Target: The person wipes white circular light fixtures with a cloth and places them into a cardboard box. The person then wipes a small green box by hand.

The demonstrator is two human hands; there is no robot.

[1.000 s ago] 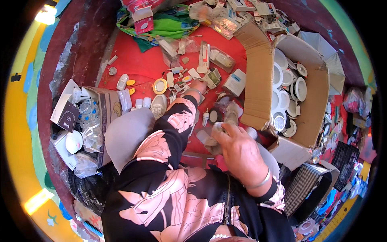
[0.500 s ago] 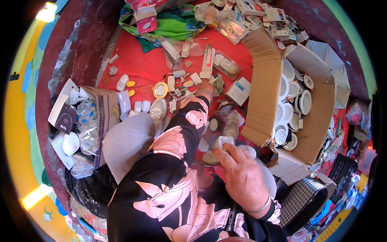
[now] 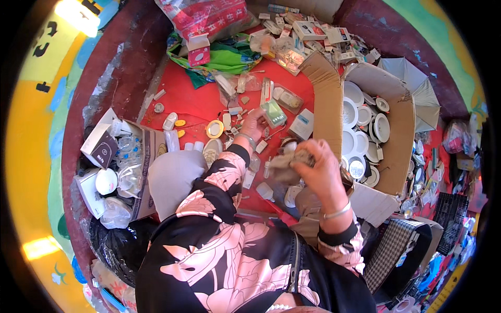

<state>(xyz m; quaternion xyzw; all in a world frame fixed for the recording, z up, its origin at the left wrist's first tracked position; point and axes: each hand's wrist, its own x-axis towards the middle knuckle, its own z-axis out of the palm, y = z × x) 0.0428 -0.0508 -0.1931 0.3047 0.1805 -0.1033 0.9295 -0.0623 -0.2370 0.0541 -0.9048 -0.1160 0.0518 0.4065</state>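
My left hand (image 3: 252, 125) reaches over the red cloth on the floor (image 3: 193, 83), its fingers closed at the edge of a small green-and-white box (image 3: 274, 113). My right hand (image 3: 322, 175) is raised nearer to me, pinching a crumpled grey-beige rag (image 3: 283, 168), slightly blurred. Around the left hand lie a yellow-rimmed white ring (image 3: 214, 129), a white box (image 3: 302, 125), a clear blister pack (image 3: 287, 99) and several small white pieces. A light-coloured shoe (image 3: 212, 151) shows beside my left forearm.
An open cardboard box (image 3: 396, 112) of white round light fittings stands at right, a grey umbrella (image 3: 412, 86) behind it. At left, another carton (image 3: 148, 180) holds clear packets. Small packages (image 3: 313, 31) and a green bag (image 3: 229, 60) lie at the back.
My right hand has lifted from beside the shoe, bringing the rag up. My left hand, earlier low among the small pieces, now holds up the green-and-white box.
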